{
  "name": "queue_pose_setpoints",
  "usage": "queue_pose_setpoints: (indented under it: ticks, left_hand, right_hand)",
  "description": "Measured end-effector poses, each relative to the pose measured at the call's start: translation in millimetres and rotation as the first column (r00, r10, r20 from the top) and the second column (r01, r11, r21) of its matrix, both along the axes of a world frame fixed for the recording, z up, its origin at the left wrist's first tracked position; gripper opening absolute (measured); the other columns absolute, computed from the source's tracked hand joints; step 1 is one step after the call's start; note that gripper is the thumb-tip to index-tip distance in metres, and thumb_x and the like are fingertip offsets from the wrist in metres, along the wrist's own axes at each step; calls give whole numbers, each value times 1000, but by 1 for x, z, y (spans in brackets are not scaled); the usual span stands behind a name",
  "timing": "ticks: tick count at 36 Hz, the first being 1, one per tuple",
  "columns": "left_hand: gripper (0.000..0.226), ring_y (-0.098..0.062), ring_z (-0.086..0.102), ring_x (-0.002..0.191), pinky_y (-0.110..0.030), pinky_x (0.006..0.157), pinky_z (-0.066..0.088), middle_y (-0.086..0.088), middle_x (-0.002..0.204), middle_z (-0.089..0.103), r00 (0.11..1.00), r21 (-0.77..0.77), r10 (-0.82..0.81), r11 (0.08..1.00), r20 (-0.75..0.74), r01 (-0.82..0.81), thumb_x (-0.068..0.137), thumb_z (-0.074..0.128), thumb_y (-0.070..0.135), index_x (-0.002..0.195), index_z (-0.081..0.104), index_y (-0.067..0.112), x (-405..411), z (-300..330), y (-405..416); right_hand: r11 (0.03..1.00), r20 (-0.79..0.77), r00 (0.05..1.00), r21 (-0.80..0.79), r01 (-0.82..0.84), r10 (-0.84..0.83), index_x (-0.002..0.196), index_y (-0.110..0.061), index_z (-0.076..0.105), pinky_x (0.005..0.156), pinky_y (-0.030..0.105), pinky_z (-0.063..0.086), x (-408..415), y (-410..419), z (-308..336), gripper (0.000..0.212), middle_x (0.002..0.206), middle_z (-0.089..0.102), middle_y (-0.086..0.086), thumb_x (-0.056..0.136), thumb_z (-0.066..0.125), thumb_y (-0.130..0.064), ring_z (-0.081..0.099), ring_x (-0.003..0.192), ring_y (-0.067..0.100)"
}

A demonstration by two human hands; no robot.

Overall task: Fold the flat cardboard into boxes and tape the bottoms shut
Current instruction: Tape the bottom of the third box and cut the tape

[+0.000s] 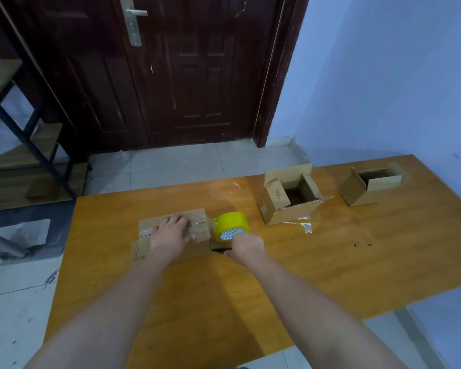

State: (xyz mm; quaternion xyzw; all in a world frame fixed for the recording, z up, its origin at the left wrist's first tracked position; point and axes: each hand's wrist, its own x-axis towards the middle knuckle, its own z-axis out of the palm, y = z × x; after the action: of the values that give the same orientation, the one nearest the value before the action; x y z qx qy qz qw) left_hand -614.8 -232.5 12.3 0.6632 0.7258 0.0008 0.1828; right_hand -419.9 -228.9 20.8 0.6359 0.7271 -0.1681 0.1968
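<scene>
While the left hand (171, 233) lies flat with straight fingers on top of the cardboard box (176, 235) at centre frame, pressing over the seam where its flaps meet, the right hand (246, 247) sits just to the right of that box with its grip curled around the near edge of a yellow tape roll (230, 225). That roll stands tilted, its patterned core facing the camera, just beside the box's upper right corner. A strip of clear tape seems to run along the box's seam, though the glare makes it hard to tell how far. Something dark and narrow shows beneath the right hand, next to the box's right side; what it is cannot be told.

Further right on the orange wooden worktop (330, 262), an open box (290, 198) stands upright with its flaps raised, and scraps of clear tape (301, 223) lie by its near corner. A second open box (370, 185) lies at the upper right of the frame, tipped so that its opening faces the camera, well apart from the first.

Behind the worktop, a dark red door (171, 70) fills the upper middle of the frame, a shelf rack (24, 134) stands at the left, and a blue wall (383, 75) runs along the right.
</scene>
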Motion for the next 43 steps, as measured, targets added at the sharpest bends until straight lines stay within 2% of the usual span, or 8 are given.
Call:
queue_pose_setpoints:
  ticks: [4, 9, 13, 21, 25, 31, 37, 43]
  left_hand:
    - [54, -19, 29, 138, -43, 109, 30, 7, 150, 32, 1000, -8, -2, 1000, -9, 2, 90, 52, 50, 138, 39, 30, 0, 3, 0]
    - [55, -19, 28, 139, -44, 111, 29, 7, 151, 31, 1000, -13, 2, 1000, -7, -2, 90, 52, 50, 139, 38, 30, -1, 4, -1]
    - [56, -19, 27, 139, -44, 111, 28, 7, 151, 31, 1000, -11, -4, 1000, -11, 4, 90, 51, 51, 140, 37, 31, -1, 4, -2]
    - [53, -18, 25, 140, -43, 112, 27, 8, 152, 29, 1000, -21, 3, 1000, -5, -3, 91, 50, 50, 139, 38, 31, -2, 5, -4]
    - [51, -18, 25, 140, -42, 111, 26, 8, 151, 29, 1000, -23, 3, 1000, 1, -3, 91, 50, 49, 138, 38, 31, -2, 6, -5]
    - [51, -18, 23, 141, -42, 110, 25, 9, 152, 28, 1000, -26, 7, 1000, 16, -7, 92, 50, 48, 139, 38, 32, -1, 7, -6]
    - [52, -19, 20, 143, -42, 113, 22, 9, 154, 26, 999, -45, 32, 999, 28, -31, 91, 51, 48, 139, 37, 32, 0, 7, -6]
    - [52, -17, 18, 144, -41, 113, 20, 10, 154, 24, 999, -53, 44, 998, 30, -42, 92, 51, 47, 140, 36, 32, 0, 5, -4]
  right_hand:
    - [992, -27, 997, -104, 64, -67, 83, -14, 59, 67, 31, 42, 6, -10, -13, 45, 78, 54, 3, 94, 43, -54, 56, 82, 25]
    - [977, -103, 988, -190, 96, -117, 105, -9, 58, 69, 33, 40, 14, -19, -31, 25, 113, 63, 13, 100, 37, -20, 60, 97, 30]
    - [970, -136, 987, -239, 53, -88, 127, -1, 47, 77, 37, 44, 15, -30, -40, 32, 126, 56, 19, 99, 34, -3, 58, 104, 31]
    - [990, -67, 995, -125, 65, -74, 126, -10, 46, 94, 37, 44, 19, -38, -58, 28, 131, 48, 10, 100, 36, -14, 51, 119, 28]
    - [977, -223, 968, 148, 153, -118, 116, -12, 50, 76, 32, 40, 22, -23, -47, 23, 117, 53, 6, 99, 38, -22, 55, 106, 24]
    - [780, -366, 929, 598, 184, 62, 88, -11, 58, 64, 32, 44, 8, 23, -18, 9, 86, 55, 3, 84, 59, -19, 57, 80, 22]
    - [987, -334, 942, 158, 28, 27, 136, -12, 43, 110, 45, 22, -16, 69, -3, 42, 141, 42, 5, 99, 36, -31, 30, 134, 25]
    - [997, -219, 973, -7, -72, 68, 143, -19, 40, 117, 52, 7, -30, 82, -22, 44, 149, 39, 5, 101, 36, -29, 21, 142, 26]
